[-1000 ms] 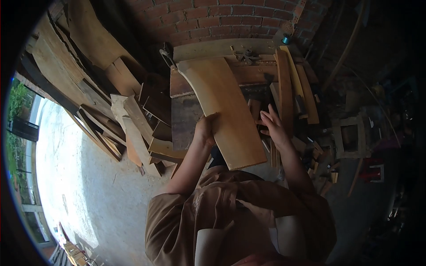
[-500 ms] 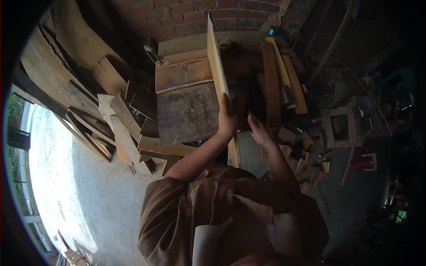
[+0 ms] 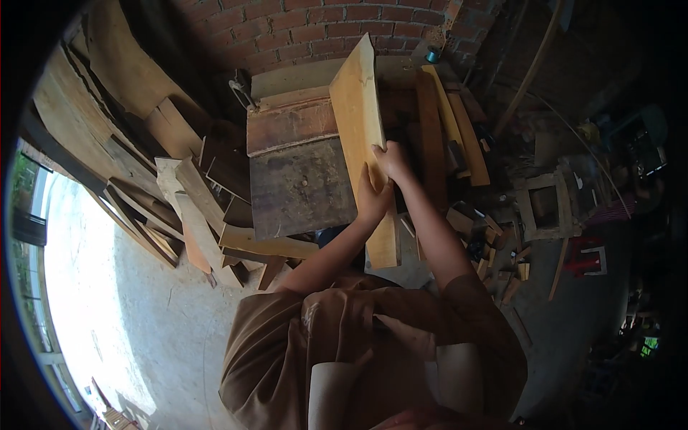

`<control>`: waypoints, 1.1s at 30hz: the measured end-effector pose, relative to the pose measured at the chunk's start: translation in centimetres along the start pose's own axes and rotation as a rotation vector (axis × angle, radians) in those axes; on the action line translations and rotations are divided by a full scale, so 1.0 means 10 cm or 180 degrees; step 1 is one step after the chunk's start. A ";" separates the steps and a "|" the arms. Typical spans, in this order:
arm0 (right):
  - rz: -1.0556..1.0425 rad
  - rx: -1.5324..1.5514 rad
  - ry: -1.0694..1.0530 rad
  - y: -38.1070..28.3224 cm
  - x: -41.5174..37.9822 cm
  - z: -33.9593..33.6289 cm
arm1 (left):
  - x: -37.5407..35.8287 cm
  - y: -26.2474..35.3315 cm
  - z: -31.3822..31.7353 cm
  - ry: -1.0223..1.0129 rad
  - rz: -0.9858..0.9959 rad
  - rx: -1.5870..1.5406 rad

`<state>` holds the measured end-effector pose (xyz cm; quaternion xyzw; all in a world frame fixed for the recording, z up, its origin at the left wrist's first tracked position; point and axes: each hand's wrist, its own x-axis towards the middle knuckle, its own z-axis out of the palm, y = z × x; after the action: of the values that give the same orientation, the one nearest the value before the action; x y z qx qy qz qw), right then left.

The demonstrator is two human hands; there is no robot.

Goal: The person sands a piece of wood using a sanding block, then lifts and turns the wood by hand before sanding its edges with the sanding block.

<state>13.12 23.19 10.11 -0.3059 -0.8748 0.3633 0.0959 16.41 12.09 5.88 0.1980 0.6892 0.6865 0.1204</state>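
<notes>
A long pale wooden board (image 3: 352,107) stands tilted over the workbench, its broad face toward the left and its far end near the brick wall. My left hand (image 3: 374,201) is closed on the lower part of the board, with a finger or thumb against its face. Just above it, my right hand (image 3: 390,160) grips the right edge of the same board. Part of the right hand's grip is hidden behind the wood. The board's near end hangs past the front of the workbench (image 3: 301,183), close to my body.
Several wood strips (image 3: 469,136) lie on the bench's right side. Leaning boards and offcuts (image 3: 197,193) crowd the left. Scrap blocks (image 3: 491,261) litter the floor at right, near a wooden frame (image 3: 532,208) and a red stool (image 3: 588,258). A brick wall (image 3: 301,29) stands behind.
The board has turned from nearly edge-on to show its broad face. My right hand, apart from it before, has moved up and left onto its edge. My left hand sits slightly lower.
</notes>
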 end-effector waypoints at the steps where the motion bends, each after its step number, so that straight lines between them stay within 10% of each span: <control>1: -0.0157 -0.0023 0.0126 0.10 0.04 0.03 | 0.00 -0.09 -0.09 0.0238 0.0021 0.0292; 8: -0.0287 0.1190 -0.0003 0.49 0.05 0.19 | -0.04 -0.64 -0.64 0.0686 -0.1042 0.0708; 13: -0.0144 0.1838 -0.0200 0.48 -0.15 0.33 | -0.12 -0.44 -0.90 0.0346 -0.2533 -0.0762; 24: -0.0201 0.2927 -0.0663 0.57 -0.27 1.06 | -0.46 -0.36 -1.31 0.0722 -0.1889 0.0194; 33: 0.0422 0.1919 -0.1101 0.46 0.04 1.33 | -0.23 -0.35 -1.59 0.0760 -0.1894 0.0720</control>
<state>9.73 18.29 -2.65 -0.2539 -0.7098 0.6570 0.0086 11.14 -3.09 2.64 -0.0815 0.7977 0.5589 0.2112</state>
